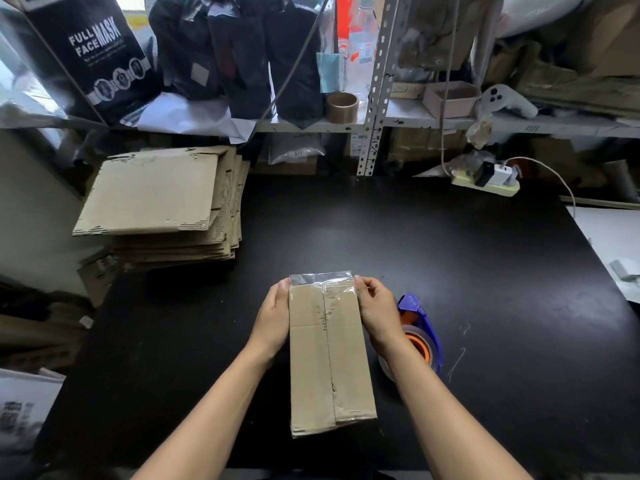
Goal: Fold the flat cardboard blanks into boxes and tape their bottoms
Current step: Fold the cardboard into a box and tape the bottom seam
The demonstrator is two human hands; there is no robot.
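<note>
The black table [450, 271] is carrying everything, and the stack of flat blanks [156, 199] is waiting at its far left corner, well apart from the hands. In the middle near the person, the folded box [329, 362] is standing with its taped bottom facing up, and a clear tape strip [320, 279] is sticking out loose past the far edge. The tape dispenser [420, 336] is lying just beside the box, partly under the right wrist. The left hand [273, 317] and the right hand [375, 311] are holding the box from both sides, fingers curled on its far corners near the loose tape. I am thinking the tape end could wrinkle or stick to the fingers if it is being pressed down unevenly, and then the seam could open.
</note>
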